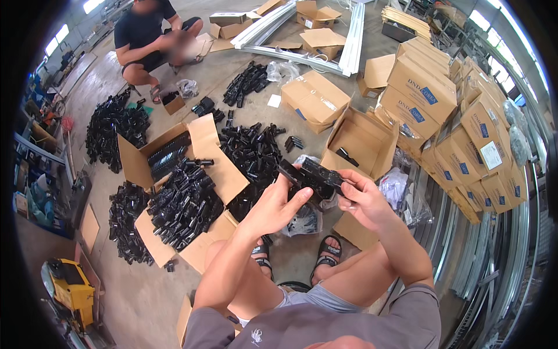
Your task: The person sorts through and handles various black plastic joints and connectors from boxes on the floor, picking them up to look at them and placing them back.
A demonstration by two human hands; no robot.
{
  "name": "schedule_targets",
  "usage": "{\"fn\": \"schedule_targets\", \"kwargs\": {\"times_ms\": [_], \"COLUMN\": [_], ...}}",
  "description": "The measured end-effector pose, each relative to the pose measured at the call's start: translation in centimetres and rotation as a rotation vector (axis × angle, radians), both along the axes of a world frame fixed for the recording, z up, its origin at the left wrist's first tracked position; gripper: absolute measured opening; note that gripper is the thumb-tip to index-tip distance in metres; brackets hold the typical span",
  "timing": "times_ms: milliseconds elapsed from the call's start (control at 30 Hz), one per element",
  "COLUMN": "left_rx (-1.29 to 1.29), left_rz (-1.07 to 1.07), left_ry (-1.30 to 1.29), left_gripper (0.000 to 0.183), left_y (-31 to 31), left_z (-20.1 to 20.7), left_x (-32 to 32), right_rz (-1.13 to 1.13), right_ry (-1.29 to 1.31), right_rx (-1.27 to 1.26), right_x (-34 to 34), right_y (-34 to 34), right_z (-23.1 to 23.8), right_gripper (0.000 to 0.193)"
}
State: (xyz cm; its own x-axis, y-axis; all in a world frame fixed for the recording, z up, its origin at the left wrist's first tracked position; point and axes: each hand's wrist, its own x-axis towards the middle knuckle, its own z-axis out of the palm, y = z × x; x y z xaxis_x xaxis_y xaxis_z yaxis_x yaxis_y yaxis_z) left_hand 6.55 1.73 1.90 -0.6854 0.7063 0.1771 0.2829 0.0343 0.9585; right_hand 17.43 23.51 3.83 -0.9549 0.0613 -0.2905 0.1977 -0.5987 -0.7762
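In front of my knees, my left hand [279, 203] and my right hand [367, 199] hold glossy black parts [321, 176] close together. My left fingers are behind one piece, with the thumb standing away from it. The right thumb and fingers pinch the end of a longer piece. What kind of part these are I cannot make out. Beyond my hands is an open cardboard box [365, 135] with a black piece inside. Left of them lies a large pile of similar black parts [253, 148]. Below the held parts is a clear plastic bag [303, 221] with dark contents.
Another open box [135, 161] holds black parts in rows, with a heap [187, 203] on its flaps. A closed box [315, 99] stands ahead. Stacked cartons [421, 87] and long metal profiles [465, 256] line the right. A person [148, 41] squats at the far left.
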Motion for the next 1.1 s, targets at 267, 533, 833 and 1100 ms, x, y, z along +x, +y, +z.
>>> {"fn": "schedule_targets", "kwargs": {"times_ms": [267, 533, 833, 1100], "left_rx": [0.027, 0.156, 0.313, 0.206], "left_rz": [0.097, 0.080, -0.062, -0.012], "left_ry": [-0.052, -0.159, -0.289, -0.173], "left_gripper": [0.040, 0.038, 0.053, 0.047], "left_y": [-0.3, 0.3, 1.0, 1.4], "left_z": [0.0, -0.1, -0.1, -0.5], "left_x": [0.9, 0.4, 0.9, 0.9], "right_rz": [0.062, -0.039, -0.073, 0.018], "right_ry": [0.211, 0.313, 0.482, 0.337], "right_rx": [0.786, 0.998, 1.217, 1.110], "right_x": [0.6, 1.1, 0.8, 1.1], "right_y": [-3.8, -3.6, -3.6, -3.7], "right_z": [0.2, -0.7, -0.7, -1.3], "right_gripper": [0.041, 0.045, 0.048, 0.052]}}
